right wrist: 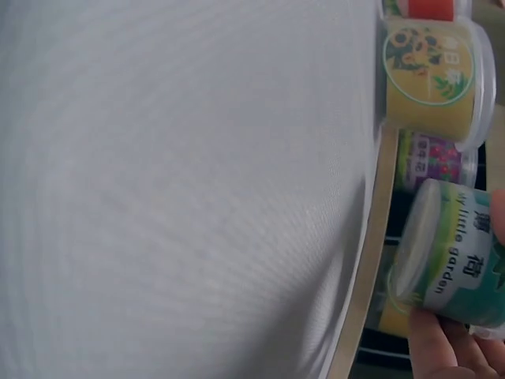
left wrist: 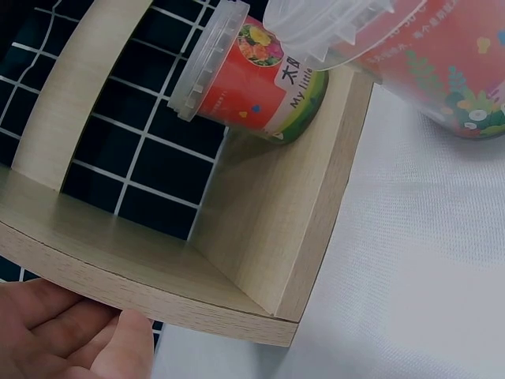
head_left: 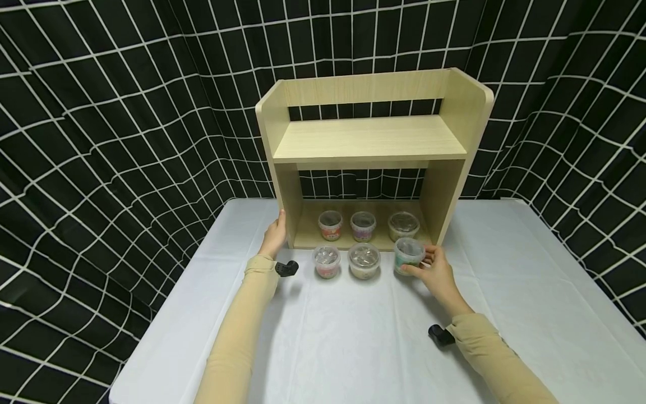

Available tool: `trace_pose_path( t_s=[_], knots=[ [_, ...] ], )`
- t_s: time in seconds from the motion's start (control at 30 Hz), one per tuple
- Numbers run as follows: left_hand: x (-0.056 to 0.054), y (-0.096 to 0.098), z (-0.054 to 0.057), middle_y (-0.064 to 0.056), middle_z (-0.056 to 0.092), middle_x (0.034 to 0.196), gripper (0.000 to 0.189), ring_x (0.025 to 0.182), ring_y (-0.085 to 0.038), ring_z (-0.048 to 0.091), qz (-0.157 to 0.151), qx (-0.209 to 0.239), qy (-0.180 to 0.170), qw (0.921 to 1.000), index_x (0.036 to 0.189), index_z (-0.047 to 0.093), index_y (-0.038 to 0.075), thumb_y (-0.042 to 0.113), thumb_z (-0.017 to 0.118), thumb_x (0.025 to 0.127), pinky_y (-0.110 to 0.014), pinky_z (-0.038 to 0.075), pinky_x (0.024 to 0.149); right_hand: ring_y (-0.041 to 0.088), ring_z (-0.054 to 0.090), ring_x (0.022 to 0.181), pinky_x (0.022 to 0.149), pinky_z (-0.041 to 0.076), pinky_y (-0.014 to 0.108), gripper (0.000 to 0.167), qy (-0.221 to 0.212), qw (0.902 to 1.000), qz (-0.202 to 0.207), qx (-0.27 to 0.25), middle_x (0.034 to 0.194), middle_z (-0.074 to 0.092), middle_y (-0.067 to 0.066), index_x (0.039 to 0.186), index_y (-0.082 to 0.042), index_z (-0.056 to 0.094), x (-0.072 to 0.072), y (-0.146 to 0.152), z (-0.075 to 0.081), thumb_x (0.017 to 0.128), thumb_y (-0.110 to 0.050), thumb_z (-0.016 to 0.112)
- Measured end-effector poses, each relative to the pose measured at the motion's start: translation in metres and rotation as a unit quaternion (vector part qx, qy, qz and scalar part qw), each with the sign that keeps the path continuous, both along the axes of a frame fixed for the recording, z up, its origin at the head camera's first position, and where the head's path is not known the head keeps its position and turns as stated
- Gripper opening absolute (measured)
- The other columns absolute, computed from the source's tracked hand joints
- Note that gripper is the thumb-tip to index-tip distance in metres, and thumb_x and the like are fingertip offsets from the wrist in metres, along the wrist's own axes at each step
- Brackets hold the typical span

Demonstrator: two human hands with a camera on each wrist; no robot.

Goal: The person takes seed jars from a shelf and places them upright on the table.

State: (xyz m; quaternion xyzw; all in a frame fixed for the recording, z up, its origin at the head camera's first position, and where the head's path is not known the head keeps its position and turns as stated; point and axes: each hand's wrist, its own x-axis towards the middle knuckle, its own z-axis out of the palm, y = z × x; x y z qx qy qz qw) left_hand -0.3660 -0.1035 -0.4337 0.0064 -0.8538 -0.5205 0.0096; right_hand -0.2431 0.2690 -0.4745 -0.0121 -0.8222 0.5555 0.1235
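My right hand (head_left: 438,275) holds a small clear-lidded plastic cup (head_left: 409,254) with a teal label, thumb on one side and fingers on the other. In the right wrist view this cup (right wrist: 461,253) shows "My little garden" print. It is at the shelf's front edge, near the right panel. My left hand (head_left: 274,234) touches the outer side of the shelf's left panel (left wrist: 158,308); part of its fingers is hidden. On the lower board of the wooden shelf (head_left: 370,137) stand a red cup (head_left: 330,225), a purple cup (head_left: 363,226) and a yellowish cup (head_left: 403,225).
In front of the shelf, a pink-red cup (head_left: 327,262) and a pale yellow cup (head_left: 364,261) stand on the white-covered table (head_left: 343,348). A black curtain with a white grid (head_left: 101,140) hangs around the table. The shelf's upper board (head_left: 370,137) holds nothing.
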Motion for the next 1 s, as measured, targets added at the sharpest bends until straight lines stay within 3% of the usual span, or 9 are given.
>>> trace_pose_path(
  t_s=[0.53,1.0],
  knots=[
    [0.0032,0.0013,0.0022,-0.020,0.034,0.143,0.085,0.130,-0.038,0.029,0.002,0.008,-0.004,1.0000,0.142,0.034,0.001,0.066,0.014,0.092,-0.048,0.024,0.106,0.040,0.049,0.111,0.093,0.043,0.042,0.077,-0.027,0.9989,0.019,0.032,0.121,0.045,0.029,0.129,0.008,0.027,-0.0024,0.0019,-0.0012,0.076,-0.016,0.078],
    [0.0021,0.0003,0.0001,-0.018,0.035,0.143,0.085,0.130,-0.037,0.030,0.007,0.006,-0.004,1.0000,0.142,0.036,0.002,0.067,0.015,0.091,-0.047,0.024,0.107,0.042,0.047,0.114,0.096,0.041,0.043,0.081,-0.057,0.9980,0.022,0.017,0.125,0.042,0.030,0.129,0.007,0.026,-0.0042,0.0051,-0.0080,0.074,-0.014,0.080]
  ],
)
